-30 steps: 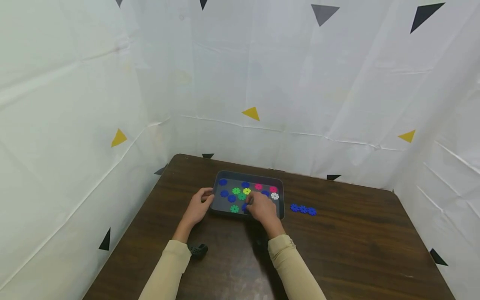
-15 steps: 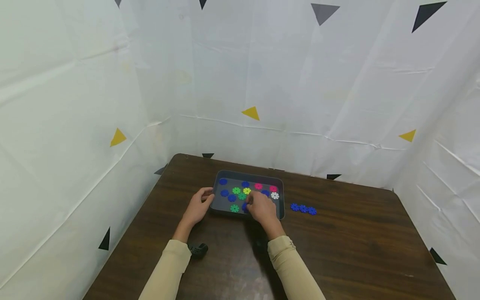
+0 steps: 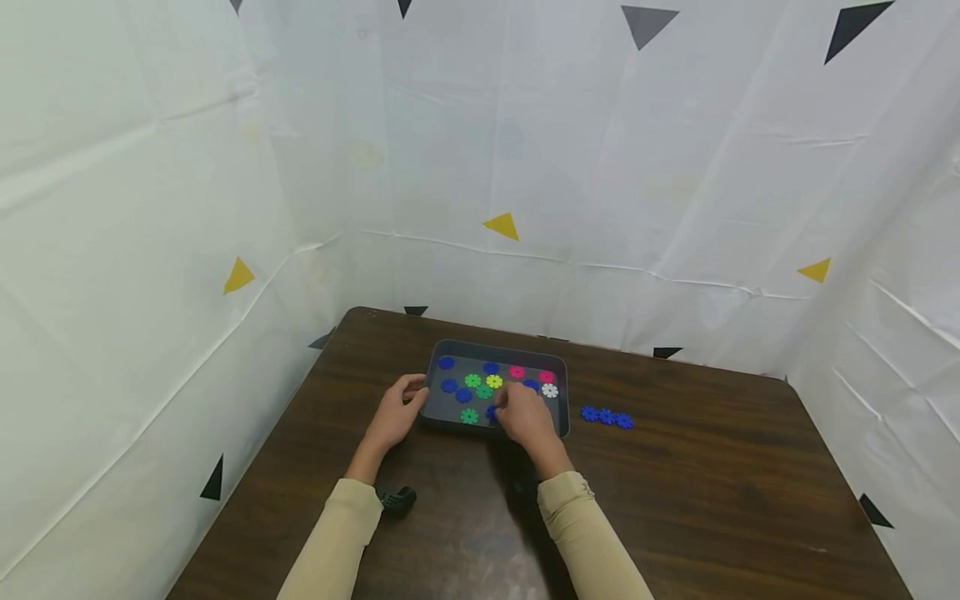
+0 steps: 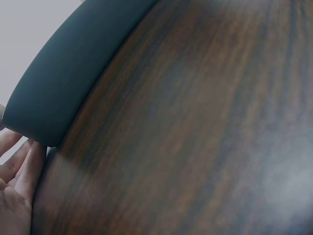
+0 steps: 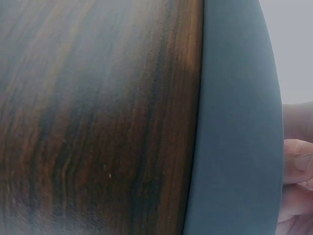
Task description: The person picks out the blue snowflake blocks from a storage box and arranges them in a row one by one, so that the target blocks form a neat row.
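In the head view, a dark grey tray [image 3: 498,348] holds several notched plastic discs in blue, green, yellow, pink and white. My left hand [image 3: 393,414] is at the tray's left side, fingers and thumb touching its outer edge. The left wrist view shows the fingers [image 4: 29,169] against the tray's corner. Over the tray's front part, my right hand [image 3: 523,414] has thumb and fingers curled together at a blue disc [image 3: 492,412], which they appear to pinch. In the right wrist view, the tray wall [image 5: 234,117] hides most of the curled fingers [image 5: 297,169].
Three blue discs [image 3: 607,417] lie joined in a row on the brown wooden table [image 3: 720,475], right of the tray. A black object [image 3: 397,501] is by the left wrist. White sheeting [image 3: 570,167] with coloured triangles stands behind the table and on both sides.
The right hand and the blue disc at its fingertips shift very slightly to the right. The left hand and the tray stay in place.
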Tool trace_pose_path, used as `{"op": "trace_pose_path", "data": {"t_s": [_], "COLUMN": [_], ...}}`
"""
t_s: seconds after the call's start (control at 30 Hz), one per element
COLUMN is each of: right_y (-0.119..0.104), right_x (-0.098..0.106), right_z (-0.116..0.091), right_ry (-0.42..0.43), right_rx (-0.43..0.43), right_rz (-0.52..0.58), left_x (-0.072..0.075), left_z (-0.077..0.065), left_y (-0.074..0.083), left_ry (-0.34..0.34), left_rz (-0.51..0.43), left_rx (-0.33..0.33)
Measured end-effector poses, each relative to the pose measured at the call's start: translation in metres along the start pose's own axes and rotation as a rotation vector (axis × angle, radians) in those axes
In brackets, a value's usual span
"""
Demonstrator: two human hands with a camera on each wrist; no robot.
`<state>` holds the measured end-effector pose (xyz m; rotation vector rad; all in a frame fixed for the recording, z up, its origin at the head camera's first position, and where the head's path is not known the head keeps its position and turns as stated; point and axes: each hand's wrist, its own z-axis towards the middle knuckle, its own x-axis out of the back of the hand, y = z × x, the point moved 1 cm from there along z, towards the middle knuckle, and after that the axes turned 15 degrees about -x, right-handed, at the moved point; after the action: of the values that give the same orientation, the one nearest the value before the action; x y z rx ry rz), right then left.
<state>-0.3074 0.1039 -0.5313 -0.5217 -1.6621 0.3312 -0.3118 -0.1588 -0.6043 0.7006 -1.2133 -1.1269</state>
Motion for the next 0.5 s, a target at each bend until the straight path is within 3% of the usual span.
{"op": "trace_pose_path", "data": {"t_s": [0.5], "right_y": [0.0017], "right_x": [0.0062], "right_z": [-0.0007], "right_ry": [-0.029], "right_rx": [-0.016], "right_rz": [-0.016], "left_x": [0.0001], "left_z": [-0.0020], "left_y": [0.0013], "left_ry": [-0.003], "left_rz": [-0.002], "left_rx": [-0.010]}}
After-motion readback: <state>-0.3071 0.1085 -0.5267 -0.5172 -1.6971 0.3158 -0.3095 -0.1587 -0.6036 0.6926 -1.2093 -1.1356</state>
